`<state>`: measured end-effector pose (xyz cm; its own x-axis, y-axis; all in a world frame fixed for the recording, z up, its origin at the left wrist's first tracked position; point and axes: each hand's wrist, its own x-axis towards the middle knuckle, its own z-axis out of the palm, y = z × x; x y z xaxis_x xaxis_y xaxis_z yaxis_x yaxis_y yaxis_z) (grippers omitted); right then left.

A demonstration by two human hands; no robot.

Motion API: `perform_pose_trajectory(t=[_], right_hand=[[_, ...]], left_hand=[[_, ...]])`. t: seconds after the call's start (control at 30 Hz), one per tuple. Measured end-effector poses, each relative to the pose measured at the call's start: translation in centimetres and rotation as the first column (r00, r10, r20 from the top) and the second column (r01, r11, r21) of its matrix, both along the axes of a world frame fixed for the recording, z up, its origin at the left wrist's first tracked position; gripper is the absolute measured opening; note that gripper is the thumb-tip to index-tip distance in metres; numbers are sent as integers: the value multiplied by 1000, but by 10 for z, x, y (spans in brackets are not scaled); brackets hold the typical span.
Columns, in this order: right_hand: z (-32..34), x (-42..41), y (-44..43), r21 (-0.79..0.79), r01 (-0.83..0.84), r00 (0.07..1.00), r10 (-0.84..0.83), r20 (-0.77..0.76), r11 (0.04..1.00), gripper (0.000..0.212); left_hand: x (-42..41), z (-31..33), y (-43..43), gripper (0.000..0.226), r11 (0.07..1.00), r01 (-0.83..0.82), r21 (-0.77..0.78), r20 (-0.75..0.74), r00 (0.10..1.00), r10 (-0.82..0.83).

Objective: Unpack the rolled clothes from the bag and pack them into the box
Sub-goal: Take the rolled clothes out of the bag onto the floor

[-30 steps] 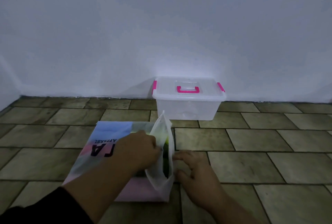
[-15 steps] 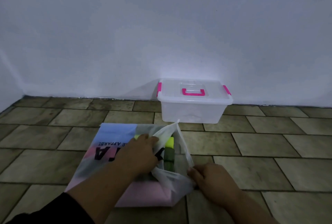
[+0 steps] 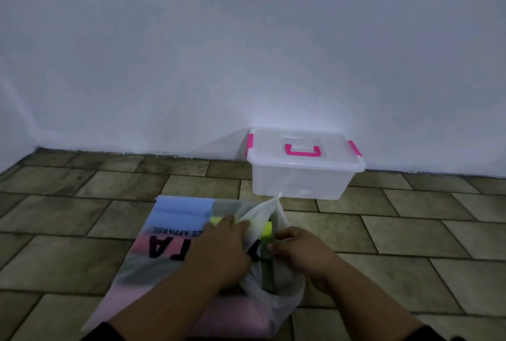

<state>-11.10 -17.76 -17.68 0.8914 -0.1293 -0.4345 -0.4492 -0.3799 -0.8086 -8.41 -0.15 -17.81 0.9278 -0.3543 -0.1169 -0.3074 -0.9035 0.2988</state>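
Rolled clothes (image 3: 267, 266) sit inside the bag (image 3: 175, 231), visible thru its open mouth on the right side: a lime roll (image 3: 267, 230) at the far end & a darker green roll (image 3: 267, 276) nearer the camera, lying end to end. Bag lies flat on the tiled floor (image 3: 82, 217). It's translucent plastic, blue at the far end, pink at the near end, w/ black lettering that reads upside down from here, incl. "APPAREL".

Left hand (image 3: 219, 250) is on top of the bag, fingers curled over the upper lip of the mouth, gripping the plastic & holding it off to the left. Right hand (image 3: 299, 253) is at the opposite side of the mouth, fingers curled, pinching the other lip. Its thumb is just beside the green roll; can't tell if it touches. Btwn the two hands the mouth gapes, & a thin white flap stands up toward the box (image 3: 298, 184).

Box is clear plastic, on the floor against the white wall (image 3: 246, 53), just beyond the bag's far right corner. Lid (image 3: 273, 149) is on, w/ a pink handle (image 3: 302, 153) on top & pink latches (image 3: 249, 144) at both ends. Dark sleeves (image 3: 109, 332) show at the bottom edge of the view.
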Motion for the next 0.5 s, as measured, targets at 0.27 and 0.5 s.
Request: perform_pose_trajectory(t=[0.27, 0.5], right_hand=[[-15, -8, 1, 54, -6, 991, -1, 131, 999, 36], [-9, -11, 1, 105, 50, 966, -75, 246, 993, 23]], left_hand=[[-3, -7, 3, 71, 999, 5, -45, -28, 1000, -7], [2, 2, 2, 71, 997, 7, -71, -47, 999, -10]])
